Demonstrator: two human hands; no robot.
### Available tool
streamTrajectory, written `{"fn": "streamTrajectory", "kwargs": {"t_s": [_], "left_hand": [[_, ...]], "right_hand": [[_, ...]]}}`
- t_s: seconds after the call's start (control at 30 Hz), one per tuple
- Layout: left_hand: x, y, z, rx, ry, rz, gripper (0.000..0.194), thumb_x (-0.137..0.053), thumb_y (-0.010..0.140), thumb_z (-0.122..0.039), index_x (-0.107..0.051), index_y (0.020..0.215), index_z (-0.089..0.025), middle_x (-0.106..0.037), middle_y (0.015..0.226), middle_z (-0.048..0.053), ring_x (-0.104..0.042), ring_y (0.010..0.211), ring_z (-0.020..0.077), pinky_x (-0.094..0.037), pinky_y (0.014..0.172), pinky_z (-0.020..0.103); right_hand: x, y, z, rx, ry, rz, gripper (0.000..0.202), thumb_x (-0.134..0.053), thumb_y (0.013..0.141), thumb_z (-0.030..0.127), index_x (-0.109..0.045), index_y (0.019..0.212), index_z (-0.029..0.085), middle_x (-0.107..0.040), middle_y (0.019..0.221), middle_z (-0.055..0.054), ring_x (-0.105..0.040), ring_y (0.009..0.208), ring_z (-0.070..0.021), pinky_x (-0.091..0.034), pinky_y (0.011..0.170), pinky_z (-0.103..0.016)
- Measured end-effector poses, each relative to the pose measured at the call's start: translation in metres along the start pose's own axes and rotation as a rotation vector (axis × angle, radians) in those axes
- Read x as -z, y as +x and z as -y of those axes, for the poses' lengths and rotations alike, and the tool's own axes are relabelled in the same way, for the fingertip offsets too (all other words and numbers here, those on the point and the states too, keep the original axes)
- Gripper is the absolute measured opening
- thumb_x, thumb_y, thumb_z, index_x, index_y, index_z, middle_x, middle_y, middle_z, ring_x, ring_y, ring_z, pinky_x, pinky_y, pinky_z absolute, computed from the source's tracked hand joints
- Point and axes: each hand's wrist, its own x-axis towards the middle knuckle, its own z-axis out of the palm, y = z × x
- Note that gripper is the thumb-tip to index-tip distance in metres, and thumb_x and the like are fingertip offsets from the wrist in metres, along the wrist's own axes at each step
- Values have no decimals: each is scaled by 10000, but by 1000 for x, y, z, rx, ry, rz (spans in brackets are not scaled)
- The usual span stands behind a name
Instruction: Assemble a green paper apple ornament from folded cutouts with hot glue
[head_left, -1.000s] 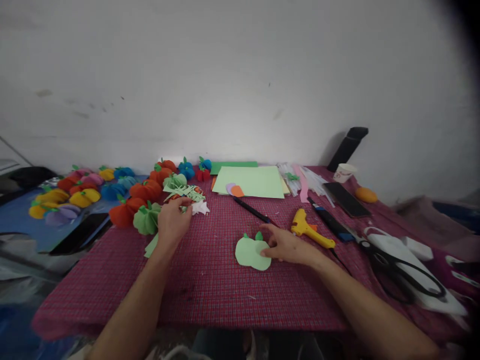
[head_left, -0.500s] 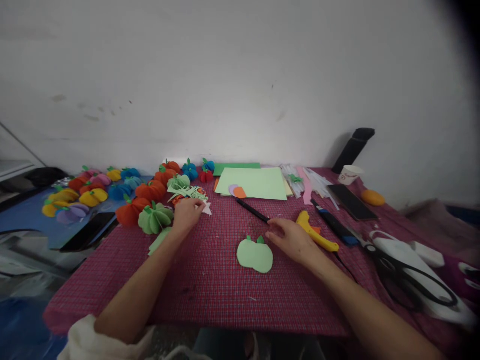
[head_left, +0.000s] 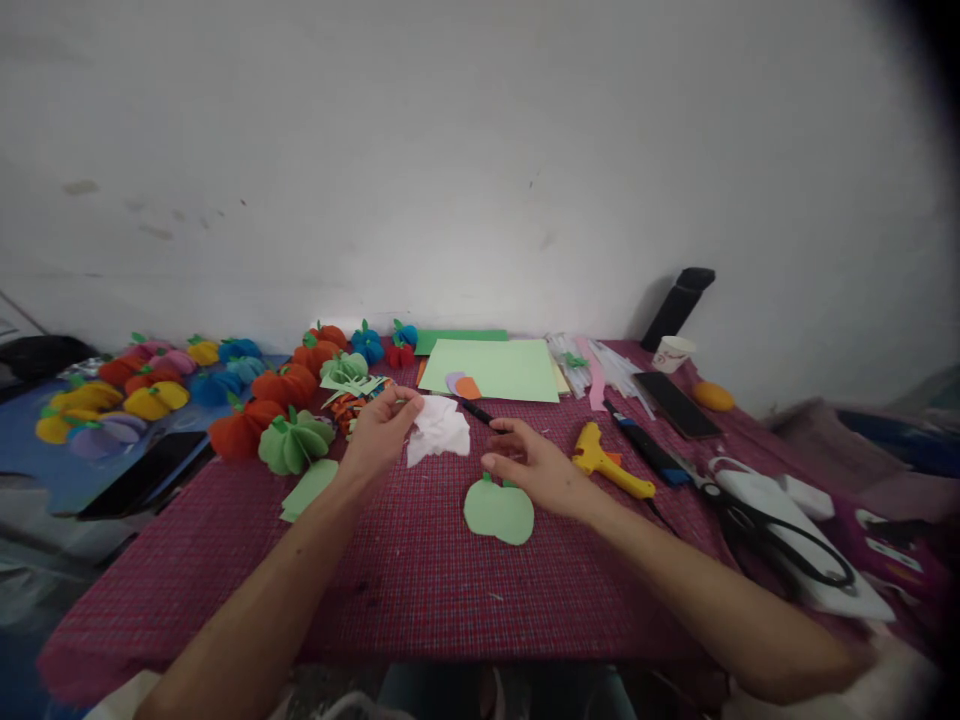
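Head view: left hand (head_left: 384, 430) pinches white tissue (head_left: 442, 432); right hand (head_left: 541, 468) looks empty, fingers parted; best keep the tissue off the green cutout (head_left: 499, 513) beside that hand.

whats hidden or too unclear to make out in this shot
All in the head view:
Near end of the black pen: hidden behind the right hand; contact can't be told.
Pinched corner of the white tissue: covered by the left hand.
Part of the scrap pile: behind the left hand.
Print on the paper cup: too small to read.
Purple item, right: too blurred to identify.
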Motion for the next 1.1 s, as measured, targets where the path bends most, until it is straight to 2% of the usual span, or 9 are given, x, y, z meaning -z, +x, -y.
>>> {"fn": "streamTrajectory", "kwargs": {"t_s": [0.07, 0.17, 0.27, 0.47, 0.57, 0.67, 0.8, 0.97, 1.1], "left_hand": [[-6, -6, -3, 4, -30, 29, 243, -622, 670, -362, -509, 746, -161, -500, 558, -53, -429, 457, 54, -328, 444, 168], [-13, -14, -5, 35, -103, 88, 220, -612, 689, -350, -510, 751, -165, -511, 574, -57, -449, 478, 61, -351, 460, 175], [-18, -20, -2, 47, -57, 112, 192, -576, 719, -339, -511, 759, -163, -510, 565, -53, -451, 471, 69, -352, 451, 183], [-19, -29, -1, -307, 478, -15, 122, -522, 759, -260, -568, 834, -176, -606, 790, 15, -540, 704, 135, -414, 643, 246], [-23, -34, -3, -451, 724, 89, 135, -501, 780, -229, -618, 837, -193, -634, 841, 23, -531, 809, 170, -395, 741, 293], [-29, -37, -3, -503, 792, 118, 134, -520, 778, -236, -635, 825, -185, -643, 831, 28, -530, 804, 175, -394, 750, 309], [-36, -39, 0, -525, 701, 108, 167, -490, 805, -227, -632, 886, -193, -642, 918, 31, -549, 860, 163, -410, 780, 305], [-38, -50, 10, -517, 770, 192, 196, -486, 813, -202, -615, 959, -226, -655, 946, 8, -539, 878, 163, -385, 805, 331], [-33, -63, 23, -550, 1042, 437, 162, -480, 833, -235, -625, 905, -244, -659, 910, -8, -501, 856, 181, -335, 735, 347]], "right_hand": [[-9, 8, 5, -59, 176, 67, 554, -635, 701, 316, -370, 1172, 197, -598, 978, -71, -589, 795, -160, -477, 670, -313], [-20, 19, 10, -18, 316, 96, 654, -686, 613, 190, -335, 1164, 190, -592, 961, -51, -584, 767, -145, -473, 656, -290], [-27, 25, 12, 13, 330, 50, 529, -669, 599, 161, -419, 1065, 174, -586, 895, -24, -564, 709, -123, -459, 630, -265], [-19, 27, 10, -16, 236, -70, 309, -632, 626, 196, -454, 879, 190, -562, 724, 32, -516, 584, -101, -417, 529, -226], [-13, 25, 12, -6, 155, -121, 233, -622, 632, 201, -490, 822, 181, -545, 685, 35, -491, 558, -97, -399, 508, -219], [-11, 18, 17, 17, 257, -108, 212, -614, 658, 233, -528, 841, 169, -561, 727, 20, -504, 603, -99, -416, 554, -223], [-10, 7, 17, 50, 388, -66, 261, -611, 696, 289, -549, 917, 168, -585, 756, 11, -523, 630, -102, -422, 582, -226], [11, 6, 1, 96, 260, -169, 193, -552, 752, 315, -581, 883, 177, -609, 750, 5, -533, 634, -113, -423, 602, -246], [38, 3, -10, 115, -81, -109, 234, -471, 804, 260, -573, 1005, 197, -622, 892, -23, -565, 733, -132, -434, 659, -262]]}}
